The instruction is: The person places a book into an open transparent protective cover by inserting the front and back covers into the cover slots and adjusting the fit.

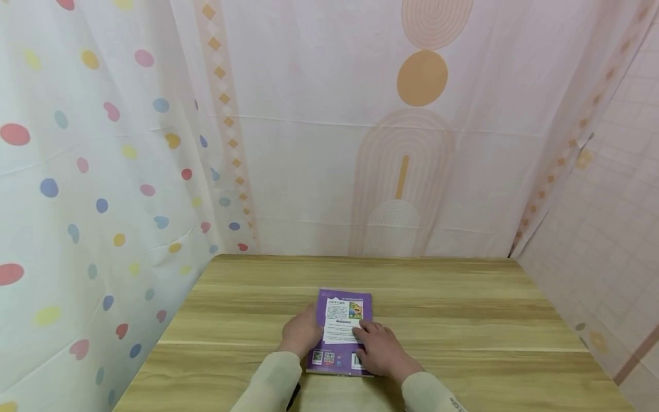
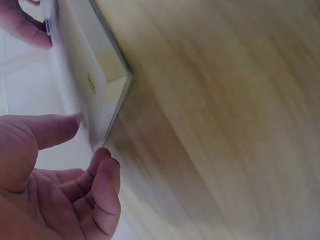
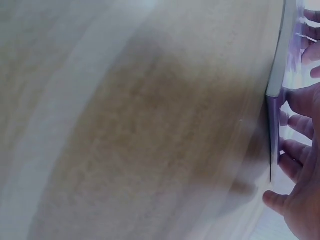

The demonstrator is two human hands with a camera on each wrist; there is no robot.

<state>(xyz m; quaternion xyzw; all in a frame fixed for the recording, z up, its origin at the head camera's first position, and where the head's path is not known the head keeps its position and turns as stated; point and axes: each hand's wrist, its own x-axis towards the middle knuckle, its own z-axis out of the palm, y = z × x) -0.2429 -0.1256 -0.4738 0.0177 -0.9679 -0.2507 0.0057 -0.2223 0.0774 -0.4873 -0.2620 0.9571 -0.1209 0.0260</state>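
A purple book (image 1: 338, 335) lies on the wooden table with its back cover up, showing a white text panel, a small coloured picture and printed codes. My left hand (image 1: 301, 332) is at its left side. In the left wrist view, the thumb is at the cover and the curled fingers (image 2: 106, 175) are at the lower edge, pinching the book's page side (image 2: 102, 85). My right hand (image 1: 383, 350) rests on the right part of the cover with its fingers spread loosely. The right wrist view shows its fingertips touching the cover beside the purple spine (image 3: 273, 117).
The wood-grain table (image 1: 479, 320) extends to both sides and behind the book. A pale patterned curtain (image 1: 309, 183) hangs along the back edge. Dotted cloth (image 1: 128, 223) stands at the left, and another pale cloth (image 1: 592, 240) at the right.
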